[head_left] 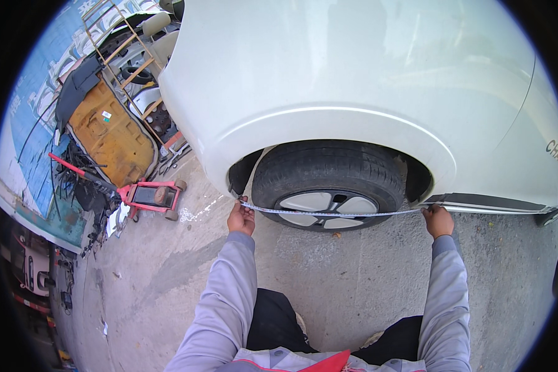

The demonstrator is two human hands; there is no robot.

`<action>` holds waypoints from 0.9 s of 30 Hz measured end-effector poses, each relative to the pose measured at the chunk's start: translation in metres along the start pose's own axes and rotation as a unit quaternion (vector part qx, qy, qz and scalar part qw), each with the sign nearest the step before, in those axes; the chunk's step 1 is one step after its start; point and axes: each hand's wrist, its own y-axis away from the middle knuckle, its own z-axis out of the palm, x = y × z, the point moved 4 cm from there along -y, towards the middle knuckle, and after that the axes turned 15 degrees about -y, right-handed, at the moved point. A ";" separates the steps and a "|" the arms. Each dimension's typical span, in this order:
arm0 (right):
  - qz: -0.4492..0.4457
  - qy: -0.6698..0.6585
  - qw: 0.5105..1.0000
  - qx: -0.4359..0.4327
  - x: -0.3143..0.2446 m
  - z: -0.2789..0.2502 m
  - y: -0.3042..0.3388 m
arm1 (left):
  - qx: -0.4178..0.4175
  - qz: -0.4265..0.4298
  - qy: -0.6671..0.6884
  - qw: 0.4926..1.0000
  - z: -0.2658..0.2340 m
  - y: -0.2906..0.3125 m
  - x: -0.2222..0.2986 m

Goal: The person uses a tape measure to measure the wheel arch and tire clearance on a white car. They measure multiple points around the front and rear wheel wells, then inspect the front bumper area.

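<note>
A thin white tape measure (335, 214) is stretched across the lower part of a car wheel (328, 177), sagging slightly in the middle. My left hand (242, 218) pinches one end of it by the left lower edge of the wheel arch (338, 110). At the arch's right lower edge, my right hand (438, 221) is closed on the other end. The black tyre surrounds a rim with pale panels. Both hands sit close to the bodywork of the white car (353, 56); whether the fingers touch it I cannot tell.
On the left stands a red floor jack (155, 197) with its handle slanting up. Behind it lean a yellow-brown panel (111, 130) and a ladder-like frame (127, 62) among scrap car parts. Concrete ground (167, 297) lies around my legs.
</note>
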 end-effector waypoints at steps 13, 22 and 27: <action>0.000 -0.001 1.000 -0.008 0.004 -0.001 0.002 | -0.011 -0.003 0.007 1.000 0.001 0.003 0.002; -0.002 -0.014 1.000 -0.007 0.003 -0.007 0.005 | -0.010 -0.001 0.004 1.000 -0.002 0.003 0.004; -0.004 -0.030 0.999 -0.027 0.005 -0.013 0.008 | -0.002 -0.006 -0.004 1.000 -0.001 0.006 0.005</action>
